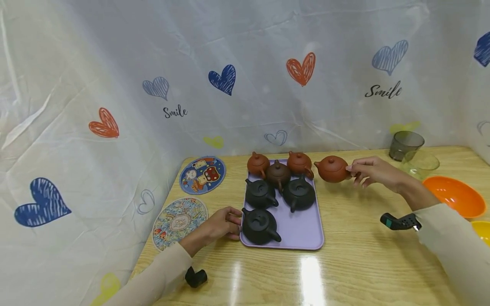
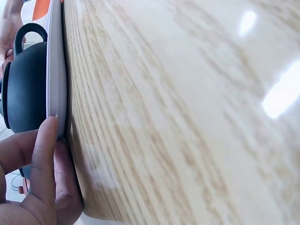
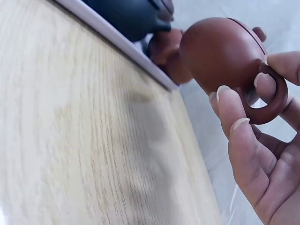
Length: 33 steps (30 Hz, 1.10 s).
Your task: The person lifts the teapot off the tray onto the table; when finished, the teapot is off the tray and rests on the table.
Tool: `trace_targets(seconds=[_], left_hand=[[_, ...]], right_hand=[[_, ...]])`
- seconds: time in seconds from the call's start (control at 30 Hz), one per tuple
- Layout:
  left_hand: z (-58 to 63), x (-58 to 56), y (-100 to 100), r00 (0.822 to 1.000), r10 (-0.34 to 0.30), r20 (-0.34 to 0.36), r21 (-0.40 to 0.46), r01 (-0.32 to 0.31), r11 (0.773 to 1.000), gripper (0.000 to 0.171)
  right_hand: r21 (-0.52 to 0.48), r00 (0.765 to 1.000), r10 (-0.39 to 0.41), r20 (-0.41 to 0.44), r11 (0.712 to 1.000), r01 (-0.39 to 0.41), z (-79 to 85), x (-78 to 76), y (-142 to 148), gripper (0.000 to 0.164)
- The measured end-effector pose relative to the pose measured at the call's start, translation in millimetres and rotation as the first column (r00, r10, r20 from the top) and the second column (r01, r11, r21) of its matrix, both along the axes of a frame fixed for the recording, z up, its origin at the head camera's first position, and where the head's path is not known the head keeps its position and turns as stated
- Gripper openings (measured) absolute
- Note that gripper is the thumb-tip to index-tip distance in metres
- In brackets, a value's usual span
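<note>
My right hand [image 1: 377, 172] grips the handle of a reddish-brown clay teapot [image 1: 332, 170] just right of the tray's back corner. In the right wrist view, a finger passes through the handle loop, and the teapot [image 3: 222, 54] hangs above the table. My left hand [image 1: 222, 223] pinches the left rim of a lilac tray [image 1: 300, 231], beside the nearest black teapot [image 1: 259, 227]. On the tray stand two more black teapots, a dark brown teapot [image 1: 278, 173] and two reddish-brown teapots, one of them the back-left teapot [image 1: 258, 162].
Two round patterned mats lie left of the tray, one a blue mat [image 1: 203, 175]. At the right are a grey glass [image 1: 405, 145], a yellowish clear glass [image 1: 423, 165], an orange bowl [image 1: 455, 195] and a yellow bowl [image 1: 483, 231]. A heart-printed curtain [image 1: 252, 106] hangs behind the wooden table [image 1: 356, 255].
</note>
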<state>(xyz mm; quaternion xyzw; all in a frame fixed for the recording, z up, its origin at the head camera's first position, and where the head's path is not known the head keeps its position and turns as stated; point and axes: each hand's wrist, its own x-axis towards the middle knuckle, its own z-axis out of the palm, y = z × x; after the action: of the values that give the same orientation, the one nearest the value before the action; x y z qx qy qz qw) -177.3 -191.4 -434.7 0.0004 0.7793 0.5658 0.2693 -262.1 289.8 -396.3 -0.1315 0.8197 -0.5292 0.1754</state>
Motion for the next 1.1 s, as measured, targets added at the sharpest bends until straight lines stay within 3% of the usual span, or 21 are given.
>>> trace_targets(seconds=[0.63,1.1], left_hand=[[0.6,0.1,-0.4,1.000,0.003,0.003,-0.003,-0.003,1.000,0.051],[-3.6,-1.4,0.0,1.000,0.010,0.001,0.027,-0.010,1.000,0.051]], right_hand=[[0.043,0.997,-0.049,0.052,0.998,0.047,-24.0,-33.9,5.9,0.039],[0.057,0.993,-0.083,0.087,0.995,0.078,-31.8,-45.1,6.7,0.042]])
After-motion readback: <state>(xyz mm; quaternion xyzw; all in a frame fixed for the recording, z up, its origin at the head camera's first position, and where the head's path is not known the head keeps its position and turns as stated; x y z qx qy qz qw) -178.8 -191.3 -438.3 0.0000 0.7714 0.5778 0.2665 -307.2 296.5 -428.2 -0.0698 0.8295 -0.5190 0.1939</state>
